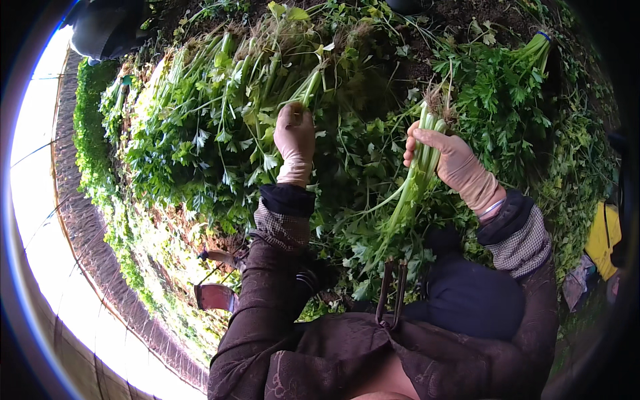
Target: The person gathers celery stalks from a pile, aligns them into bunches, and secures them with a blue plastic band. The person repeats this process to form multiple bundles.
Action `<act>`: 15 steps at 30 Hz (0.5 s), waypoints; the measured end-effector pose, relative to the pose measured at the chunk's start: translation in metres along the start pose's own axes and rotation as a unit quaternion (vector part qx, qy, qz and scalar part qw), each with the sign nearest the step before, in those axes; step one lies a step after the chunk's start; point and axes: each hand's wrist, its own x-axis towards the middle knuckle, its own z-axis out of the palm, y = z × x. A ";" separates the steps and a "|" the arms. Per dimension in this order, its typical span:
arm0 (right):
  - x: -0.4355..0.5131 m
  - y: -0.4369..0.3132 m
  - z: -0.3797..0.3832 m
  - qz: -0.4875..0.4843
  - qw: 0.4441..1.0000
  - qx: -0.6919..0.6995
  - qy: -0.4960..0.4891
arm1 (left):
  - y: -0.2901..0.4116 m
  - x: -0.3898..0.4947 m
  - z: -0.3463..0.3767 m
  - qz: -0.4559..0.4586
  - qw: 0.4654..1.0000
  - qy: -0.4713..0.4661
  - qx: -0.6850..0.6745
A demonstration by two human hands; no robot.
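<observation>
My right hand (450,155), in a pale thin glove, grips a small bunch of celery (425,145) by its stalks. The bunch's brown roots point up and away from me, and its leaves hang down toward my lap. Also gloved, my left hand (296,142) closes on a light green celery stalk (312,85) at the near edge of a row of loose celery plants (200,90). Those plants lie with their roots toward the far side; the leaves of the held stalk merge with the pile and cannot be told apart.
A celery bundle with a blue tie (542,36) lies at the far right. At lower left stands a red container (215,296) with a thin handle. A yellow object (602,240) is at the right rim. Something dark (107,30), perhaps part of another person, fills the upper left corner.
</observation>
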 end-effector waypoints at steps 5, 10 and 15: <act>0.005 0.007 0.008 -0.069 0.989 -0.112 0.062 | 0.105 -0.084 0.005 0.107 0.975 -0.146 -0.128; -0.001 0.002 0.004 -0.030 0.991 -0.085 0.100 | 0.077 -0.035 0.011 0.145 0.982 -0.102 -0.062; -0.005 0.000 0.002 -0.045 0.998 -0.027 0.025 | -0.010 0.051 0.016 0.162 0.903 -0.100 0.384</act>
